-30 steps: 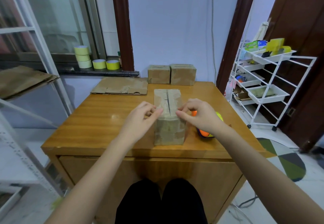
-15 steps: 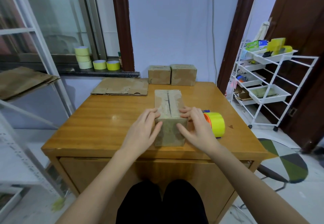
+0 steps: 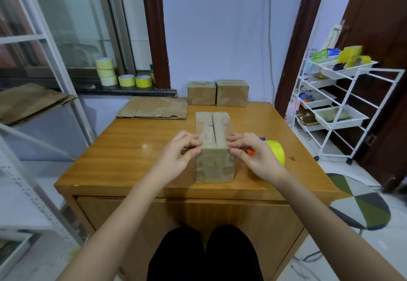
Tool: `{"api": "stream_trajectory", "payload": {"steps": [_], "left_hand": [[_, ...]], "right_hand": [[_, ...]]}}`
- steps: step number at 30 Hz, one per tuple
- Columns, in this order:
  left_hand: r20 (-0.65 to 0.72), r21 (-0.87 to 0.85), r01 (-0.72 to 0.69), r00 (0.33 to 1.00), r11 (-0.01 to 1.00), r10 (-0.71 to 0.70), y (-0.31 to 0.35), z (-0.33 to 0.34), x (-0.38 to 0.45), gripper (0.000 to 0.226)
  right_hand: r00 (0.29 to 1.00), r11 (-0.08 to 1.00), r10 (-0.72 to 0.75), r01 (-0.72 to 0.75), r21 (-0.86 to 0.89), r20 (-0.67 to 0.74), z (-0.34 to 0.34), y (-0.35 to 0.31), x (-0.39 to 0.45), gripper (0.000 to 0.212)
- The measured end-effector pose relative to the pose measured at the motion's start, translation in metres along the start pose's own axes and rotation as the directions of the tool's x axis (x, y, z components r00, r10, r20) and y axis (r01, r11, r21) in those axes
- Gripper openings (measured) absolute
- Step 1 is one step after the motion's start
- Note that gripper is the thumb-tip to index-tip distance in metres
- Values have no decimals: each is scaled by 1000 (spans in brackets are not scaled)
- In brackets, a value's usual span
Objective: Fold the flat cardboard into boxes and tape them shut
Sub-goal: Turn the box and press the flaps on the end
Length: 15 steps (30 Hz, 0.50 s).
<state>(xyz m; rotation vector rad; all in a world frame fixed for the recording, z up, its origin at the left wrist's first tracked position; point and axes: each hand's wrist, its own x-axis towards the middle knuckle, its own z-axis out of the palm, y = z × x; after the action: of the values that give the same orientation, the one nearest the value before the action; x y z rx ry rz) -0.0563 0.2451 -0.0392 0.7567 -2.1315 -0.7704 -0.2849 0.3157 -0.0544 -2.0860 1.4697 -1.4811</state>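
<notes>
— Box (image 3: 214,148) first: where does it stand?
— Near middle of the tabletop (image 3: 123,157), long side running away from the person, top flaps closed with the centre seam showing (a dark slit down the far part).
— Left hand (image 3: 180,156)?
— At the box's near left top corner; grip curled onto that edge, fingertips on the top face, thumb on the side.
— Right hand (image 3: 253,155)?
— At the near right top corner, same manner: fingers bent onto the top edge, thumb low on the side. Both grips are closed on the box.
— Tape?
— One yellow tape roll (image 3: 276,154) on an orange-and-blue dispenser, on the tabletop just right of the box, partly hidden behind the right hand.
— Other cardboard?
— Two finished boxes (image 3: 218,93) side by side at the far edge; one flat cardboard sheet (image 3: 154,110) at the far left corner, overhanging the tabletop.
— Remainder?
— Spare tape rolls (image 3: 123,74) on the window sill, far left; white wire rack (image 3: 337,104) with trays, right.
</notes>
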Motion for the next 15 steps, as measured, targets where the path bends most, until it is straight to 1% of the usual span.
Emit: {"api": "stream_trajectory", "payload": {"steps": [3,5,6,8,10,12,15], "left_hand": [[30,-14,4,1000,1000,-4,-1,-5,-1,22],[54,-17,15,998,1000,-14,0,-8,-2,19],[56,-24,31,998,999,-30,1,-8,-1,16],[34,-30,84,996,996,-83,7,-7,2,8],[-29,23,98,995,995,-97,13,-2,5,14],[-70,81,86,994,993,-80,16,2,7,16],[-29,67,83,996,994,-81,13,0,7,9]], "right_hand": [[997,998,49,-51,27,67,-5,-2,-1,20],[988,996,72,-77,33,134,-12,-4,0,31],[981,995,86,-93,28,173,-16,-5,1,33],[964,991,133,-133,-13,232,-22,-10,6,24],[966,990,137,-123,-75,219,-22,-14,9,16],[979,991,111,-97,-89,172,-19,-15,11,14],[981,994,99,-92,-50,167,-18,-12,9,19]]}}
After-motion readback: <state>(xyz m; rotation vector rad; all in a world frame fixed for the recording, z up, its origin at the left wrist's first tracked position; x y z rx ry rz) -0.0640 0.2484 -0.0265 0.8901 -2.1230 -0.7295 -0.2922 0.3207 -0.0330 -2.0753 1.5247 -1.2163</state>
